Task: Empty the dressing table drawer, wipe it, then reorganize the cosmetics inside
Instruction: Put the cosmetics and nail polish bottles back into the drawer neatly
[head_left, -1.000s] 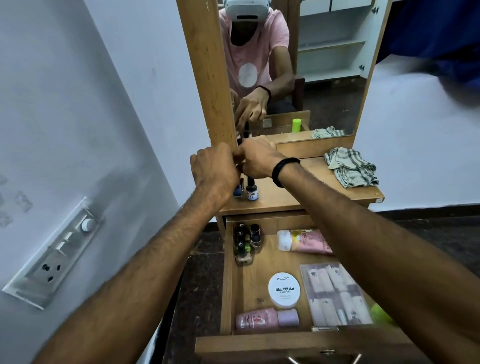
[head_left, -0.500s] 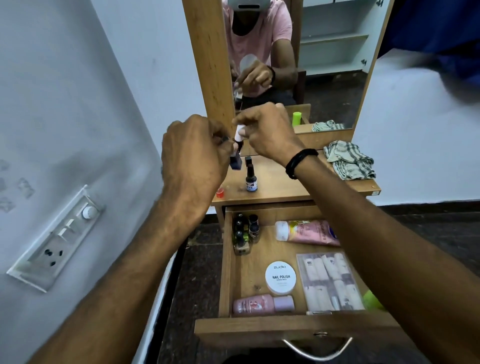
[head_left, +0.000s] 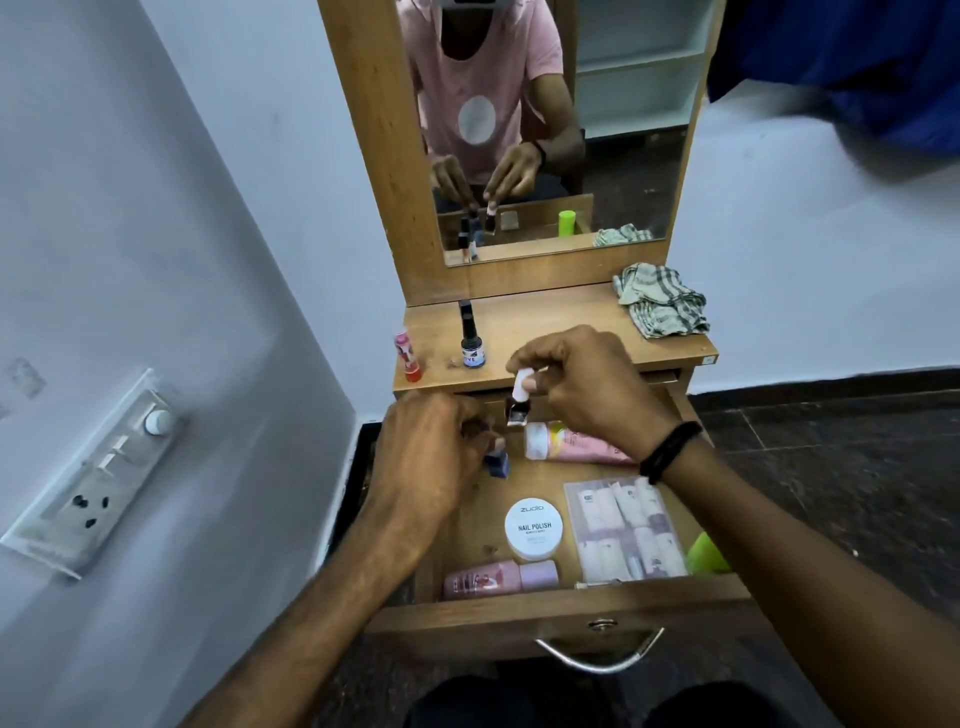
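- A wooden desk (head_left: 561, 322) with a mirror; its drawer (head_left: 519, 618) stands pulled open on the near side.
- The left hand (head_left: 431, 457) is over the drawer's far left corner, its grip closed round a small blue bottle (head_left: 497, 462).
- The right hand (head_left: 587, 384) is just to the right, its grip pinching a white-capped bottle (head_left: 519, 402) by the cap.
- A striped cloth (head_left: 660, 306) lies far right on the desk.
- In the drawer lie a sachet pack (head_left: 626, 525), a round tub (head_left: 534, 527) and a pink tube (head_left: 576, 444).

Dim, bluish light; wide-angle bending, slight blur.
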